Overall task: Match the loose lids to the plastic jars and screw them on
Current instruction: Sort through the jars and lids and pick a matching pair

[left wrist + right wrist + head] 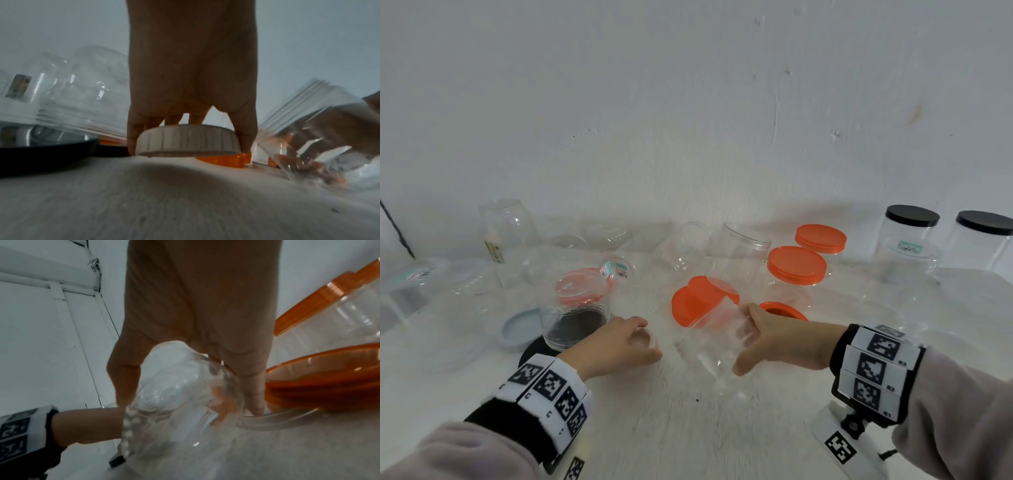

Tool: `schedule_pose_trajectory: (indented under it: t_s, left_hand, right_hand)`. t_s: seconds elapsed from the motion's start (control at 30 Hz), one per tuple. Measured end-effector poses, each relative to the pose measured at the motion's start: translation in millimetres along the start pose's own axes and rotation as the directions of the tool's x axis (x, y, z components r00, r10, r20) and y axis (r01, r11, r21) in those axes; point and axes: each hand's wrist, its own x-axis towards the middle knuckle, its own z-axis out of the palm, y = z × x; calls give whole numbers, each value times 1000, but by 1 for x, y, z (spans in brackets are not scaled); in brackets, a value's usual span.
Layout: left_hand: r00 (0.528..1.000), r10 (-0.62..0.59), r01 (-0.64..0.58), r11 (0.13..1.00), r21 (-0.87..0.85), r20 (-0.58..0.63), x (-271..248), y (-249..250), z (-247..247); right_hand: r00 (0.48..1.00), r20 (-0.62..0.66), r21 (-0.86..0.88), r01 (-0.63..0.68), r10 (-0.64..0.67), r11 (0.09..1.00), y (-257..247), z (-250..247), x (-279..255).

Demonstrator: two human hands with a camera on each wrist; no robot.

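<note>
My left hand [619,342] grips a small white ribbed lid [188,142] by its rim, just above the white table [671,428]. My right hand [767,337] holds a clear open plastic jar [717,339], tilted with its mouth toward the far left. In the right wrist view the fingers [252,386] and thumb wrap round this jar [179,402]. Loose orange lids [698,299] lie just behind the jar. Another orange lid [782,309] lies beside my right hand.
Several clear jars stand along the wall [746,246]. Two bear orange lids [796,264] and two at the far right bear black lids [912,216]. A clear jar [575,308] stands on a black lid [537,347] beside a grey lid [518,329].
</note>
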Motion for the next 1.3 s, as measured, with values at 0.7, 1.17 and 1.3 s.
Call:
schedule_pose_trajectory:
  t_s: [0.7, 1.17, 1.3]
  left_hand:
    - [970, 239, -227, 954, 196, -42, 75, 94, -7]
    - [999, 51, -48, 912, 407, 4, 108, 124, 9]
    - [998, 16, -41, 899, 436, 61, 107, 116, -1]
  right_hand:
    - [988, 15, 31, 152, -152, 988, 33, -5, -17]
    - [987, 34, -9, 154, -154, 988, 48, -18, -27]
    - [987, 32, -23, 159, -158, 987, 45, -18, -27]
